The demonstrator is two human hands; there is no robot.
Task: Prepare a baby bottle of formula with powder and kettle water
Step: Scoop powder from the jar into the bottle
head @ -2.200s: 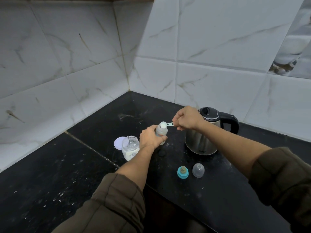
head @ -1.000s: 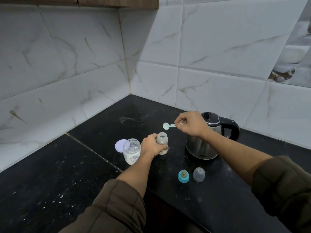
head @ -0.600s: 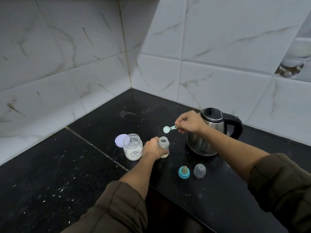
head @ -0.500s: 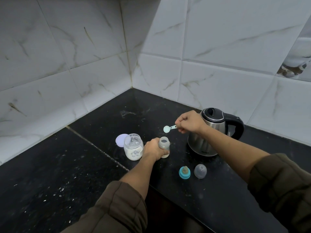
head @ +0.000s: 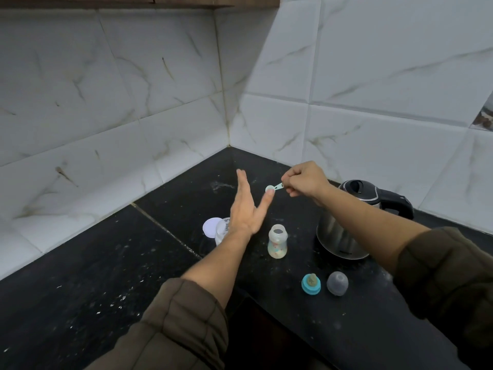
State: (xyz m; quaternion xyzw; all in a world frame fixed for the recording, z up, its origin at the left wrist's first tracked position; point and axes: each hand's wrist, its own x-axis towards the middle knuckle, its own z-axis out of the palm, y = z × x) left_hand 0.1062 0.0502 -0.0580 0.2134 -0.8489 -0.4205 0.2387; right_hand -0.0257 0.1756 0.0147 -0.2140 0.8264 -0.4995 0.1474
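Your right hand (head: 306, 182) pinches the scoop (head: 272, 187) by its handle; your left hand (head: 246, 209), fingers straight, sets its thumb at the bowl, probably clearing powder. The open bottle (head: 278, 241) waits on the worktop (head: 106, 263) beside the kettle (head: 344, 236).

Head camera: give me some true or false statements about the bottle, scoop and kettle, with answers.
1. The right hand pinches the scoop by its handle. True.
2. The left hand grips the baby bottle. False: the hand is open and raised; the bottle stands alone on the counter.
3. The teat ring is screwed onto the bottle. False: it lies on the counter beside the clear cap.
4. The kettle stands right of the bottle. True.
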